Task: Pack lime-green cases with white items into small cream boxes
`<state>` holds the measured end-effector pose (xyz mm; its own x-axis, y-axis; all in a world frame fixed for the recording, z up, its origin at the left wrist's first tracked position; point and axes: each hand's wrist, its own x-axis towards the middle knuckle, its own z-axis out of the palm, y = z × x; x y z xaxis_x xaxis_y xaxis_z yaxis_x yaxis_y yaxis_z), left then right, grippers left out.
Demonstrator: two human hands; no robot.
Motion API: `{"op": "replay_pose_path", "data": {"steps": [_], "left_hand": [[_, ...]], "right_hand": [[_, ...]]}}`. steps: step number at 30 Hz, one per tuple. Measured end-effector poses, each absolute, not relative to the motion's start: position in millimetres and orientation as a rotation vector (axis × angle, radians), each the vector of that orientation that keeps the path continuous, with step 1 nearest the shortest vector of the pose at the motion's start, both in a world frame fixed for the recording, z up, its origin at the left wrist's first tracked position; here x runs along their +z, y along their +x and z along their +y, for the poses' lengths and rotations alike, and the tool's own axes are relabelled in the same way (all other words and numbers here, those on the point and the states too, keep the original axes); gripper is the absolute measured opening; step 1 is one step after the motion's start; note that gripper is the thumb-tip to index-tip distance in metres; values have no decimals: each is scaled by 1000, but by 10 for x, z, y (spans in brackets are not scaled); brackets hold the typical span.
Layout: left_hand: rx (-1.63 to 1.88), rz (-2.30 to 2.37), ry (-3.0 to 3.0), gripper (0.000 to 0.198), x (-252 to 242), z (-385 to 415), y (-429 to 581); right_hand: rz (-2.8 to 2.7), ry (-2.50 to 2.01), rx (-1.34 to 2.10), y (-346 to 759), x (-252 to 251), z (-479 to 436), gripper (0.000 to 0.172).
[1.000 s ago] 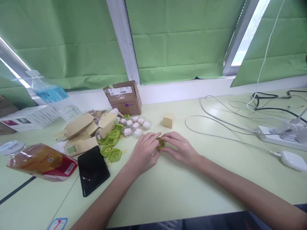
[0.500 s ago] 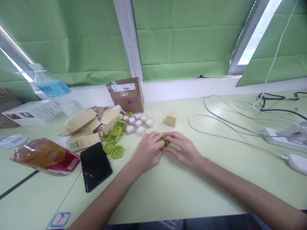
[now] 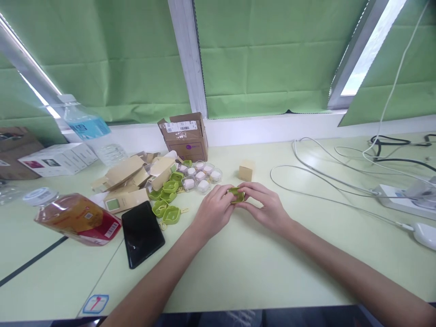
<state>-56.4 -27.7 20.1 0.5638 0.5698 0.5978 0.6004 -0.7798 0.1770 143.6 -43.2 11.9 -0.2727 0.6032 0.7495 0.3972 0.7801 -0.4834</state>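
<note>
Between both hands, just above the table, is a small green case [image 3: 237, 195] with a hollow inside, like the others nearby. My left hand [image 3: 214, 208] grips its left side, fingers bent over it. The fingers and thumb of my right hand [image 3: 264, 206] pinch its right side. Fingers hide part of the case. Beyond the hands stands a small cream cardboard box [image 3: 246, 170]. Left of my left hand lie several open green cases [image 3: 171, 215] with loop cords. Behind them sit several clear rounded packs [image 3: 203, 186] with pale contents.
A black tablet [image 3: 143, 234] and a tea-coloured bottle [image 3: 80, 218] lie at left. Opened cream boxes [image 3: 126, 200] are heaped behind, near a brown carton [image 3: 187, 138] and a clear water bottle [image 3: 93, 131]. White cables [image 3: 327, 175] run to a power strip [image 3: 402, 197] at right.
The green case now shows more of its hollow inside between the fingers. Both hands still hold it. The whole view has shifted slightly, so things appear a little further right.
</note>
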Motion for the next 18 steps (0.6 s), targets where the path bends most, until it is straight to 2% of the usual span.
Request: {"op": "replay_pose_path", "data": {"steps": [8,18], "left_hand": [[-892,-1017,-2540,8,156,-263,-536],[-844,-1048,-2701,10,154,-295,-574]], "right_hand": [[-1892,-746,229,1476,150,-426,15],[-1874,-736,258,1418,66,-481,12]]}}
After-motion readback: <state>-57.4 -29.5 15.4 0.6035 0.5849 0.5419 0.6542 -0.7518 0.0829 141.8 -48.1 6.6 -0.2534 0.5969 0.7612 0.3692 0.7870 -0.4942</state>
